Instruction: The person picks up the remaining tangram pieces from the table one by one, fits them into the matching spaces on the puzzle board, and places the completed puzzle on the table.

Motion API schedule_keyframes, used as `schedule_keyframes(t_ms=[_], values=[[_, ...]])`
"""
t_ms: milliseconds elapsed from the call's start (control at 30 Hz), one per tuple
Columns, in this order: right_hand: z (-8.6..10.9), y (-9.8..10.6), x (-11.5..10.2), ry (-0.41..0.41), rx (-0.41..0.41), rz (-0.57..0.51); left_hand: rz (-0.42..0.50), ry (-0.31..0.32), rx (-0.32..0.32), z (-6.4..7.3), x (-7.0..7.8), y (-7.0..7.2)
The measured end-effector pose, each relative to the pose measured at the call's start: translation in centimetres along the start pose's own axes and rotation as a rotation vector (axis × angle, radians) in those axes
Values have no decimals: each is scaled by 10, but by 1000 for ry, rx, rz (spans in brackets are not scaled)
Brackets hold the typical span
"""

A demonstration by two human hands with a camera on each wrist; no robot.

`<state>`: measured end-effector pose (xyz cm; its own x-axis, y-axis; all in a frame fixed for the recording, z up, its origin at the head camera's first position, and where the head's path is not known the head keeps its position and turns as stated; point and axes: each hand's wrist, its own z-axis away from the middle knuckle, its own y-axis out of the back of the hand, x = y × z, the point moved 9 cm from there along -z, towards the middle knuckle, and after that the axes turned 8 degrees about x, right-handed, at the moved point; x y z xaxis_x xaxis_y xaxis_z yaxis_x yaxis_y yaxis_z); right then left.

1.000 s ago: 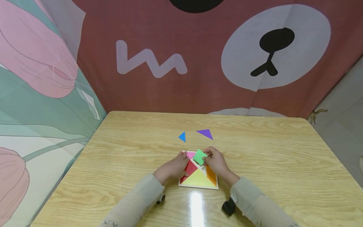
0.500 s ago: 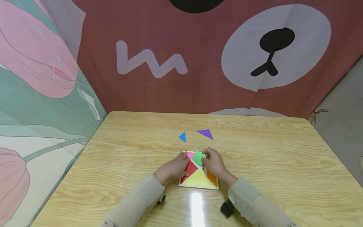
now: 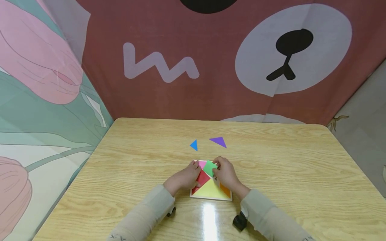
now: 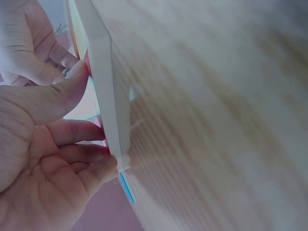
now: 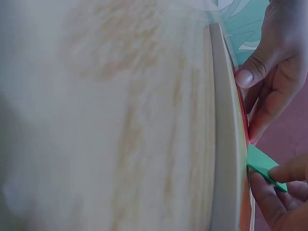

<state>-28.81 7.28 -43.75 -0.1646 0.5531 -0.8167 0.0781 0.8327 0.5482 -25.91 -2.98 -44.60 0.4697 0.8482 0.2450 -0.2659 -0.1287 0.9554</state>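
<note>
A tangram board point(image 3: 211, 199) with a pale rim lies in front of me in the head view. It bears a yellow triangle point(image 3: 209, 190), a red piece point(image 3: 203, 178), a pink piece point(image 3: 202, 164) and an orange piece point(image 3: 224, 191). My right hand point(image 3: 227, 173) pinches a green square point(image 3: 209, 168) between thumb and fingers. In the right wrist view the green square point(image 5: 262, 165) tilts up from the board, one corner at its surface. My left hand point(image 3: 187, 176) rests on the board's left side, thumb on the red piece and fingertips by the far left corner.
Beyond the board on the wooden table point(image 3: 144, 150) lie a blue triangle point(image 3: 194, 145) and a purple triangle point(image 3: 219, 142). A printed cloth point(image 3: 181, 97) hangs behind the table's far edge.
My right hand has moved slightly left with the green square, which now sits closer to the pink and red pieces. The left hand stays in place.
</note>
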Motion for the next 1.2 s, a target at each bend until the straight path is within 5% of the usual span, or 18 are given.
schedule_keyframes(t_ms=[500,1200], values=[[1,-2,-4,27,-16,58,3,-16,7,0,1,1],[2,-5,-18,177,-114,336,1,-12,6,0,2,3]])
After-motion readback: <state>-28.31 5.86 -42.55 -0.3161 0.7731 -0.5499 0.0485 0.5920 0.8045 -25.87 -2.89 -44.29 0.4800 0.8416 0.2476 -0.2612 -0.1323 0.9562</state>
